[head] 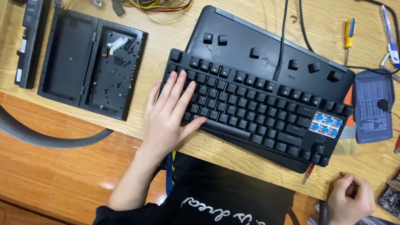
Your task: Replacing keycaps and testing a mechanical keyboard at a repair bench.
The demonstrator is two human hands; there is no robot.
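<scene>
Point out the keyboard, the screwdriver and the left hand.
keyboard (250,106): head view, on its middle key rows.
screwdriver (349,31): head view, on its yellow-and-blue handle.
left hand (166,118): head view, on the back of the hand.

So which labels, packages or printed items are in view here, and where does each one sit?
Blue pouch: right of the keyboard, flat, rounded, covered in small white print.
White stickers: on the long black bar at the far left edge, small rectangles.
White tag: inside the open black case, upper left, small strip.
No screens or signs.
</scene>
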